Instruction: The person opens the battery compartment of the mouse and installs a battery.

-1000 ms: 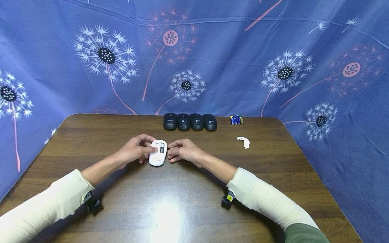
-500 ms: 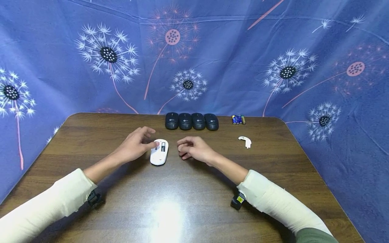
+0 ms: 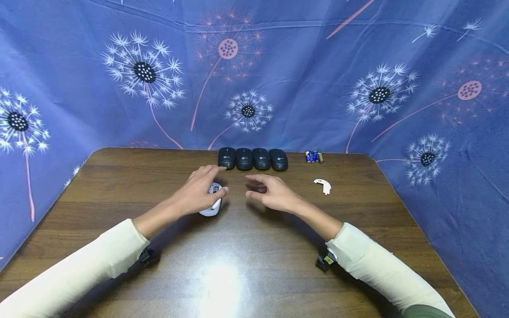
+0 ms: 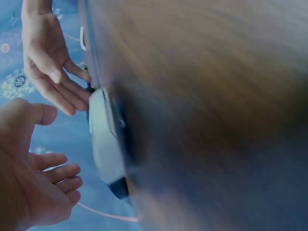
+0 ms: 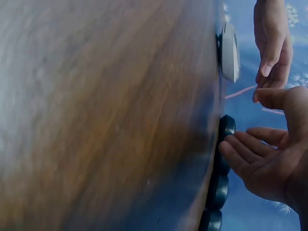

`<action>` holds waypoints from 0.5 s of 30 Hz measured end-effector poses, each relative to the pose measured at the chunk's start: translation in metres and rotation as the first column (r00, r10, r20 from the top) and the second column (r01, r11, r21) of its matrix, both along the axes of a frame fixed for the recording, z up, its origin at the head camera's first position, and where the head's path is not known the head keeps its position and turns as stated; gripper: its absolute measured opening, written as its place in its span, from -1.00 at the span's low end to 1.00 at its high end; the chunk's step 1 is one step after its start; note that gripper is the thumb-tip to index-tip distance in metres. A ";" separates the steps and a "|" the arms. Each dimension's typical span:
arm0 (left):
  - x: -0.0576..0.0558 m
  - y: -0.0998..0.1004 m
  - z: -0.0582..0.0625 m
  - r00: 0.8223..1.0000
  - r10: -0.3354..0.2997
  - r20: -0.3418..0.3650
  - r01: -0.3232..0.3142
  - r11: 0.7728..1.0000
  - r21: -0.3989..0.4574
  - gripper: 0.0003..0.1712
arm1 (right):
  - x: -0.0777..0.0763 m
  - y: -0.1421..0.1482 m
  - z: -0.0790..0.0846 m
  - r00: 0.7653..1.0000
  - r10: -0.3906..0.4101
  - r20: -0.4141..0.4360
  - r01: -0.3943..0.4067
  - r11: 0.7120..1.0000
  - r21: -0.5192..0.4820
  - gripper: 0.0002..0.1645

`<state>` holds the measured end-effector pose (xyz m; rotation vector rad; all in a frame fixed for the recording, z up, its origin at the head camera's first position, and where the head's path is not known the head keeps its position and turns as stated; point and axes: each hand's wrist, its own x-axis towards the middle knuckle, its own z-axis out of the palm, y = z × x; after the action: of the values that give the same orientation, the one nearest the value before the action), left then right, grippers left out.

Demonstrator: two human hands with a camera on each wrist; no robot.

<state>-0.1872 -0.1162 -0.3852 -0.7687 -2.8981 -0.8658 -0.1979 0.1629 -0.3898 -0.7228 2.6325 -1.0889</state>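
Observation:
A white computer mouse [image 3: 212, 209] lies underside up on the wooden table, its battery compartment uncovered. My left hand [image 3: 199, 192] hovers over it with fingers spread, hiding part of the mouse in the head view. To the right of the mouse, my right hand [image 3: 274, 193] is held above the table, its fingers loosely extended and nothing in them. In the left wrist view the mouse [image 4: 107, 137] shows side-on, apart from the left fingers. A white curved battery cover [image 3: 324, 186] lies on the table to the right.
Several black computer mice [image 3: 252, 159] stand in a row at the back edge of the table [image 3: 254, 274]. Several small batteries [image 3: 314, 157] lie to their right. Behind the table hangs a blue cloth [image 3: 302, 88] with dandelion prints.
My left hand has let go of the white mouse and lifted over it, moving right. My right hand has drawn away to the right, its fingers opening out. The mouse stays on the table.

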 end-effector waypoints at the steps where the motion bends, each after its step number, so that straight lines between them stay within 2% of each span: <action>1: 0.000 0.003 0.001 1.000 -0.003 0.018 0.003 1.000 -0.008 -0.20 | 0.000 0.002 0.001 1.000 0.002 -0.020 -0.002 1.000 0.031 -0.21; 7: -0.004 0.020 0.005 0.996 -0.028 0.087 0.030 0.999 -0.024 -0.19 | -0.004 0.015 0.002 0.990 0.038 -0.138 -0.009 0.979 0.203 -0.03; 11: -0.008 0.029 0.002 0.994 -0.041 0.099 0.043 0.999 -0.014 -0.22 | -0.005 0.025 0.001 0.987 0.052 -0.150 -0.011 0.964 0.264 0.02; 15: -0.013 0.037 0.001 0.993 -0.036 0.111 0.040 0.999 -0.033 -0.21 | -0.005 0.035 0.005 0.992 0.021 -0.122 0.016 0.956 0.293 0.04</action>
<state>-0.2006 -0.0789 -0.3840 -0.8068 -3.0112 -0.8913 -0.2029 0.1975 -0.3848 -0.7484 2.8104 -0.6465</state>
